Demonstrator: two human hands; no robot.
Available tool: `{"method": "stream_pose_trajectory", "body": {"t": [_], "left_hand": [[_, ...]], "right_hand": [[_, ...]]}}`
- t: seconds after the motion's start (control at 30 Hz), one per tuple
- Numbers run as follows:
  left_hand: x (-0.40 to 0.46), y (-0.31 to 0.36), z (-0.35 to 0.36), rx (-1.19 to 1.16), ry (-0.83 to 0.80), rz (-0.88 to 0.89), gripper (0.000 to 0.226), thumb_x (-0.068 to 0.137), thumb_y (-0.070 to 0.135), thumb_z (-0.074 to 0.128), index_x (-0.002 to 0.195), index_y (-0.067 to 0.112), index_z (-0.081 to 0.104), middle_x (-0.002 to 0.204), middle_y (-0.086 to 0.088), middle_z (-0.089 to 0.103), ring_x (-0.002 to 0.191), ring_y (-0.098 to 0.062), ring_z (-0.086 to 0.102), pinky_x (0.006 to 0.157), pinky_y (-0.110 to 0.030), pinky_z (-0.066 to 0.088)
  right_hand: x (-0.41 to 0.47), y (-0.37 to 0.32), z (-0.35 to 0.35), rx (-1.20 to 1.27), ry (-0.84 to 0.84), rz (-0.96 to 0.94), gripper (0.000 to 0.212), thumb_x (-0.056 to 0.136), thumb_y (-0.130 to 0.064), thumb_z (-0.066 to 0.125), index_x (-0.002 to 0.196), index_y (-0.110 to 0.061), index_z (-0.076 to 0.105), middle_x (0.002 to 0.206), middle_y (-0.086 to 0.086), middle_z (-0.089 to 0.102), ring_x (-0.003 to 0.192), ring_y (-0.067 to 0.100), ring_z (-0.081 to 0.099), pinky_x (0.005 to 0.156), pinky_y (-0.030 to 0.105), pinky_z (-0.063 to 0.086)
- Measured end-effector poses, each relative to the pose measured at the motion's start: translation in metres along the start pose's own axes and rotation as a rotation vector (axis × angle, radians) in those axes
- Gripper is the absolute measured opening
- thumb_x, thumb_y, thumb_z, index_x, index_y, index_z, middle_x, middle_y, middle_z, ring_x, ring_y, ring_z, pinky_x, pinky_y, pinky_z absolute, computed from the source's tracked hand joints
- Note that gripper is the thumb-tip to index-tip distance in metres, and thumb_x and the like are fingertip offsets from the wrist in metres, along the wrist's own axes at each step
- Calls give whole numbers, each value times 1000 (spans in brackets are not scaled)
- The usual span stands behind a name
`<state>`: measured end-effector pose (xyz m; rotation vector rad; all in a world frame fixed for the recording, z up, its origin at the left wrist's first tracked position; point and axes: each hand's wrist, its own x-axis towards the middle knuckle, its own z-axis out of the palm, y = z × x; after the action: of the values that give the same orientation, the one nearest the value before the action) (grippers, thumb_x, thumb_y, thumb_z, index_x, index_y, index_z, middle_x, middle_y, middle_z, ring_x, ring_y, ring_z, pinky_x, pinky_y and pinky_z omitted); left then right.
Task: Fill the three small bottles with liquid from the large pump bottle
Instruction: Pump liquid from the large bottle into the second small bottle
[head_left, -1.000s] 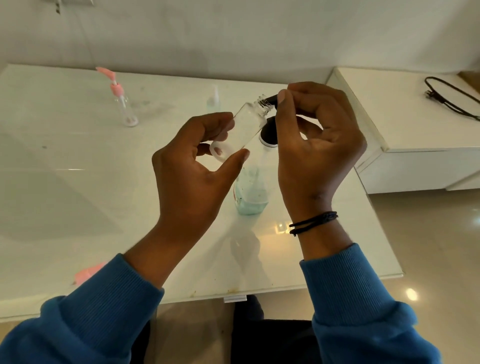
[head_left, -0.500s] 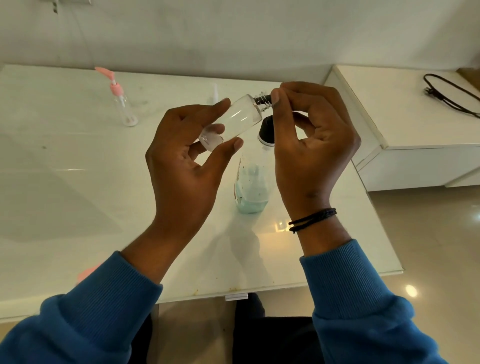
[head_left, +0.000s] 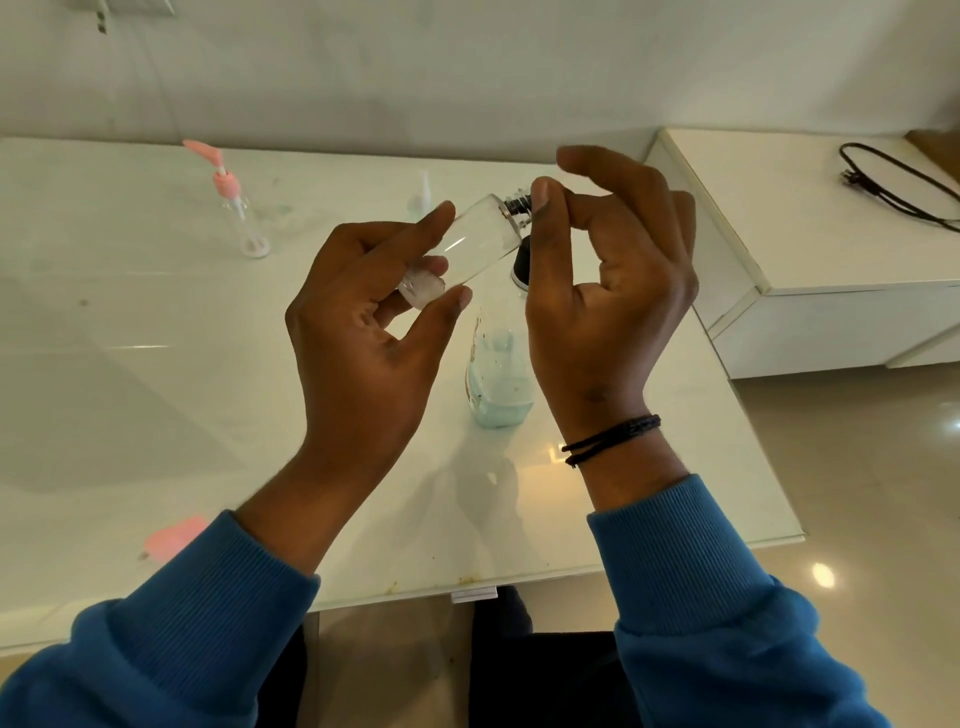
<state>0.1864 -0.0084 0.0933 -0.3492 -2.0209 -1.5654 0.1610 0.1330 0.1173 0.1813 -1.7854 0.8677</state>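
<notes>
Holding a small clear cylindrical plastic bottle (head_left: 470, 240) by its base, the left hand (head_left: 374, 332) is pinching it between thumb and fingertips, tilted so the long axis is running up and rightward toward the right hand (head_left: 597, 291). That hand is nipping the bottle's dark threaded neck or cap (head_left: 517, 203) with thumb and forefinger, its other fingers spread loose above; whether the cap is off I cannot tell. Just below and between the wrists, the large clear pump bottle of pale blue liquid (head_left: 498, 379) is standing on the glossy white table (head_left: 130, 364), its black top (head_left: 521, 265) showing behind the right thumb. Farther beyond the left hand, a small pink-pump bottle (head_left: 241, 218) is standing upright. Since the earlier frames, the bottle has been tipping flatter and the right fingers have been opening out.
</notes>
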Motion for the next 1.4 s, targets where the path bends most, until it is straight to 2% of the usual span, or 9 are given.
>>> {"method": "stream_pose_trajectory", "body": {"t": [0.07,0.17,0.23,0.4,0.57,0.97,1.27,1.4], "left_hand": [[0,0,-1,2,6,1,45,91,10,79,133,3,65,119,-15,66,104,-25,71,91,-39,62],[0,-1,-1,27,10,10,44,90,11,80,132,3,66,118,-13,67,102,-25,71,90,-38,62],[-1,-2,-1,31,5,12,44,90,12,80,131,4,66,118,-13,67,102,-25,71,90,-38,62],[-3,-4,-2,52,2,6,44,90,13,80,132,5,66,117,-12,67,102,-22,71,90,-35,62],[-3,-3,-2,37,-5,29,45,90,10,80,133,6,66,115,-10,66,102,-22,71,87,-37,62],[-3,-6,-2,67,18,52,46,87,8,80,131,8,67,111,-6,66,101,-21,70,87,-26,59],[-4,-6,-1,66,29,62,45,87,13,81,130,7,68,112,-4,67,102,-20,70,87,-25,59],[-4,-6,1,88,23,79,44,88,16,79,129,6,68,111,-5,67,100,-21,70,87,-23,58]], "right_hand": [[1,1,2,-10,3,-14,22,94,-10,69,74,-3,73,91,8,75,80,29,63,74,24,41],[0,5,4,-2,6,-2,25,95,-11,68,71,-4,71,79,6,71,72,30,61,67,40,45],[-1,5,5,0,22,17,27,94,-10,67,68,-4,68,77,6,69,69,28,58,63,48,44],[-8,4,9,37,49,54,26,93,-10,66,68,-3,67,78,6,70,69,23,56,61,53,46],[-4,2,6,43,13,68,25,94,-12,66,70,-5,67,79,4,70,69,21,57,62,54,47],[-7,-1,10,20,12,93,24,94,-14,67,72,-6,69,81,2,71,68,18,59,64,51,48],[3,-7,11,-23,-3,91,29,94,-19,63,67,-7,66,75,2,67,66,18,55,68,44,44],[0,-4,10,-8,9,112,29,94,-17,63,68,-7,65,73,2,65,64,18,55,67,46,45]]}}
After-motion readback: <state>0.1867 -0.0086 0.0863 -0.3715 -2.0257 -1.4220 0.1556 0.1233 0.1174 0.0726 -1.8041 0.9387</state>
